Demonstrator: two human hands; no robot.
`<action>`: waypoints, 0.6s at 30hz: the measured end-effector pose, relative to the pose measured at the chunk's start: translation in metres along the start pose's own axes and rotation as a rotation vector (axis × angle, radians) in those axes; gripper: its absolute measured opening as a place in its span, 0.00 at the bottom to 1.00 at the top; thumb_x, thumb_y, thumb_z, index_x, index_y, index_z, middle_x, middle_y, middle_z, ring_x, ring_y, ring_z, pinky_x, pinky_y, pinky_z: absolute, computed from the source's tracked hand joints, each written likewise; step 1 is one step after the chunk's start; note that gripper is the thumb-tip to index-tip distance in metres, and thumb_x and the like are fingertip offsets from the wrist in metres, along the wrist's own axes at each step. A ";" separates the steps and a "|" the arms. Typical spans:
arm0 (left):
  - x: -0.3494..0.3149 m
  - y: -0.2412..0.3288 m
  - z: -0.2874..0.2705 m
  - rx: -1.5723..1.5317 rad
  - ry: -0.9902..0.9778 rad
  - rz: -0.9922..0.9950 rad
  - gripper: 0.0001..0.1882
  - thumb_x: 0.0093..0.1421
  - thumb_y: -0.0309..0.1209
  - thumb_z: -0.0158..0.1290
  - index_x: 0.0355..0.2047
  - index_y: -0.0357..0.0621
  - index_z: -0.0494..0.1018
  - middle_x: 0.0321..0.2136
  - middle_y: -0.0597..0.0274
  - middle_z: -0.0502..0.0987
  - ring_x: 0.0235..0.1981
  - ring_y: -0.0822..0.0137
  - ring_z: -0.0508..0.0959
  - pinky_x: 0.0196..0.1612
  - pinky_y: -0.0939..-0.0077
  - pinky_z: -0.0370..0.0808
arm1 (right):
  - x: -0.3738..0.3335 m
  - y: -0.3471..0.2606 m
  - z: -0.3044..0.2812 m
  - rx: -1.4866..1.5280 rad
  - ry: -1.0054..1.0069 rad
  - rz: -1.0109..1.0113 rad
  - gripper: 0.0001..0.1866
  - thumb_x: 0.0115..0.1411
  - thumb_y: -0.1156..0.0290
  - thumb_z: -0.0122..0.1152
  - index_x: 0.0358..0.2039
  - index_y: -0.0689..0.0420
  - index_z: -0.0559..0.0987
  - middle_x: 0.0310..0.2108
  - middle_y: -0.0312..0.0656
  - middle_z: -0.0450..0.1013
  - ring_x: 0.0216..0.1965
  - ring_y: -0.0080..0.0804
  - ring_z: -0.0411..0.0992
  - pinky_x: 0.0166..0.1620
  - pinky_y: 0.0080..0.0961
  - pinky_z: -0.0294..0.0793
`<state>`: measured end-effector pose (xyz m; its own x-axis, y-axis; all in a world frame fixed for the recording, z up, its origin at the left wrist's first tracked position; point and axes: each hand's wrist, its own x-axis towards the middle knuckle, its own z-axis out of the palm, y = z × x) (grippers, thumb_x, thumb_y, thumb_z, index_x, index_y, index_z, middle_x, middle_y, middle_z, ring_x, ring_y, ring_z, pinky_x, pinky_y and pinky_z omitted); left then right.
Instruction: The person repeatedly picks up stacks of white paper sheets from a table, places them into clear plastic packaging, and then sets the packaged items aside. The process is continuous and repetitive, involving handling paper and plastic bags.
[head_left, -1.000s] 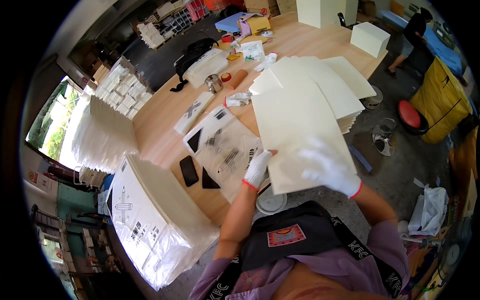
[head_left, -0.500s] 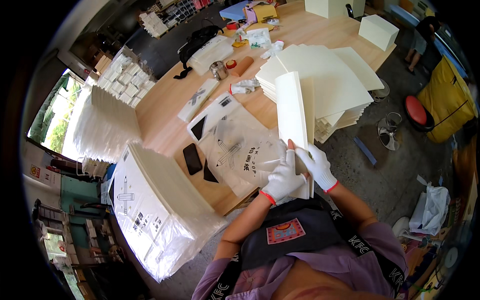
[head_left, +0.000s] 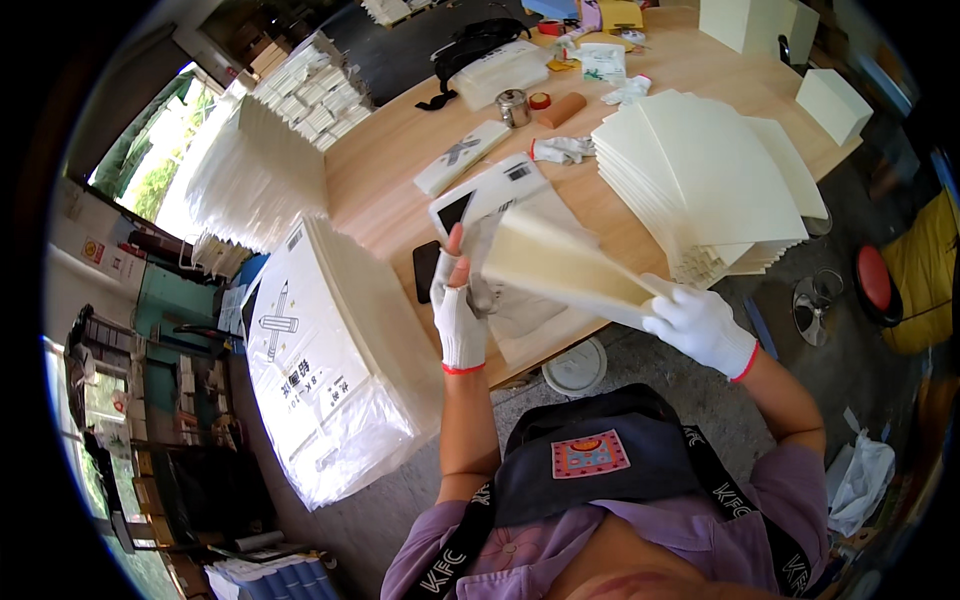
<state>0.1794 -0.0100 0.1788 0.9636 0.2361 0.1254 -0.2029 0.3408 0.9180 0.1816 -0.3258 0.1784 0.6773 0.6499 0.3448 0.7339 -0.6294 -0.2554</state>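
Pinching the near-right end of some blurred cream-white paper [head_left: 565,262], the right hand in a white knit glove with red cuff trim [head_left: 700,325] has its fingers wrapped over the edge. Can't tell how many sheets that is. It's bowed and tilted above the table's near edge. The left hand, in a matching glove with bare fingertips poking out [head_left: 462,312], is loosely spread, fingers up, just beside the paper's other end; can't tell if it's touching.

Under the paper there's a crinkly clear plastic bag with black print [head_left: 530,335], partly blocked from view. A flat black phone [head_left: 426,272] sits right by the left glove. Fanned-out stack of smooth, matte cream sheets [head_left: 735,175] on the right of the light wood-grain table [head_left: 375,165], and a shiny plastic-wrapped paper stack [head_left: 330,370] bulks up the left. Farther back: shiny metal canister [head_left: 513,108], orange-brown cylinder [head_left: 562,110], crumpled white spare gloves [head_left: 563,150].
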 end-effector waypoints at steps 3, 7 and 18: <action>-0.017 0.015 0.017 0.546 -0.118 0.220 0.30 0.61 0.31 0.48 0.63 0.38 0.56 0.52 0.52 0.72 0.49 0.66 0.73 0.52 0.73 0.69 | 0.009 -0.005 0.007 -0.134 -0.153 -0.063 0.10 0.55 0.61 0.58 0.30 0.54 0.73 0.48 0.44 0.69 0.31 0.36 0.75 0.31 0.31 0.76; -0.064 -0.008 0.050 0.831 -0.598 -0.084 0.30 0.59 0.26 0.49 0.62 0.42 0.58 0.42 0.54 0.78 0.32 0.64 0.77 0.39 0.73 0.73 | 0.039 0.003 0.026 0.074 -0.535 0.176 0.10 0.55 0.66 0.58 0.36 0.55 0.75 0.44 0.45 0.72 0.36 0.36 0.75 0.34 0.31 0.77; -0.052 -0.055 0.078 0.781 -0.258 0.315 0.09 0.56 0.23 0.55 0.38 0.43 0.77 0.27 0.55 0.79 0.23 0.71 0.79 0.27 0.78 0.74 | 0.073 0.001 0.141 0.378 0.069 0.023 0.27 0.59 0.62 0.50 0.60 0.51 0.65 0.55 0.46 0.67 0.55 0.37 0.65 0.58 0.29 0.64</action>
<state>0.1536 -0.1120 0.1506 0.9113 -0.0307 0.4106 -0.3799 -0.4475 0.8096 0.2394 -0.2190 0.0765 0.6980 0.5992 0.3921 0.6947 -0.4337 -0.5739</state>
